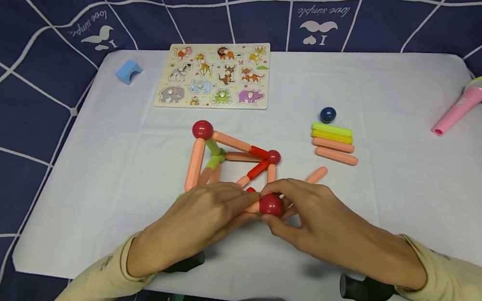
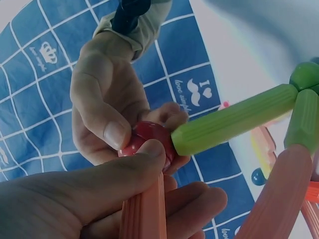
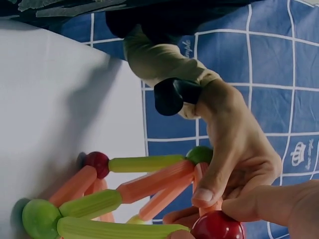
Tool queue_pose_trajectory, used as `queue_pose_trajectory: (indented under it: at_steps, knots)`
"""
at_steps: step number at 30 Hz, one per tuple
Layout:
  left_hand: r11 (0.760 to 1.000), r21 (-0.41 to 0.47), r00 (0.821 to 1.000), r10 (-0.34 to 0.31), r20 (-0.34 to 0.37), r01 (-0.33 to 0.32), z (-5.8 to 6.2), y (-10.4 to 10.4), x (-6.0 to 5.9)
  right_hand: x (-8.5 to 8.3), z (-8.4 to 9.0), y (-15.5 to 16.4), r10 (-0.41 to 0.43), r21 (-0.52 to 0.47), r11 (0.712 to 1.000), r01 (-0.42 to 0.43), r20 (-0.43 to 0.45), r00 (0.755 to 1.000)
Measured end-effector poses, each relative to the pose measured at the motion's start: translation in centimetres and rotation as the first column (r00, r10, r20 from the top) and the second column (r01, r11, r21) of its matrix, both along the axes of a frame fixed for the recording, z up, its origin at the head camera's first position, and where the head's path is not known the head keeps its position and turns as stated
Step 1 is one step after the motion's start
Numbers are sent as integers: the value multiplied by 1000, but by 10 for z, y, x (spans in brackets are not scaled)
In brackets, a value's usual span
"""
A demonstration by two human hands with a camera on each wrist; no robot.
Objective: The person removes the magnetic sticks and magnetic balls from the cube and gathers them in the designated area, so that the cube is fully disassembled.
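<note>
Both hands meet at the near corner of a frame of rods and balls. My right hand (image 1: 325, 224) pinches a glossy red ball (image 1: 271, 205) between thumb and fingers. Close on its left, my left hand (image 1: 206, 210) grips a salmon rod (image 2: 143, 211) that meets this ball, its thumb lying on the ball in the left wrist view. A green rod (image 2: 234, 119) runs from the same ball to a green ball (image 2: 305, 75). Other corners of the frame carry a large red ball (image 1: 203, 130) and a smaller red one (image 1: 273, 157). The left hand hides part of the frame's near side.
Right of the frame lie loose yellow and salmon rods (image 1: 332, 144), a dark blue ball (image 1: 327, 115) and a single salmon rod (image 1: 317, 175). An animal puzzle board (image 1: 234, 79) and a blue arch block (image 1: 128, 71) are at the back; a pink toy microphone (image 1: 463, 108) lies far right.
</note>
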State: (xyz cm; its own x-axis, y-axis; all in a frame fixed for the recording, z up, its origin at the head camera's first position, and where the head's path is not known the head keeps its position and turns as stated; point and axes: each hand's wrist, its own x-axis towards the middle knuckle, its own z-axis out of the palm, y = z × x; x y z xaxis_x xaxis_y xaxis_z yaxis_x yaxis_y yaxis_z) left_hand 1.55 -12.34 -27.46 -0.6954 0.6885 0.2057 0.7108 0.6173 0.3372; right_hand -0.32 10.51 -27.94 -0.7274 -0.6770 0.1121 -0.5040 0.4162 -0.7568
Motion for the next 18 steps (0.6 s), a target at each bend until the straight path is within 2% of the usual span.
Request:
queue_pose_trajectory:
  at_steps: [3,7,10,14,18]
  knots:
    - [1000,1,1000,1,16,-1,0,0,0,2,1,0,-5,5,1000,4,39,999]
    - [1000,10,1000,-4,31,4,-1,1,0,4,1,1,-5,-4,1000,6,42,999]
    - [1000,13,1000,-9,24,8,-1,1,0,4,0,4,-5,-2,1000,5,-9,1000]
    - [1000,17,1000,-7,-18,7,-2,1,0,3,1,8,-7,19,1000,8,-54,999]
    - [1000,28,999,-4,-52,5,-3,1,2,0,5,15,4,19,1000,-2,-69,998]
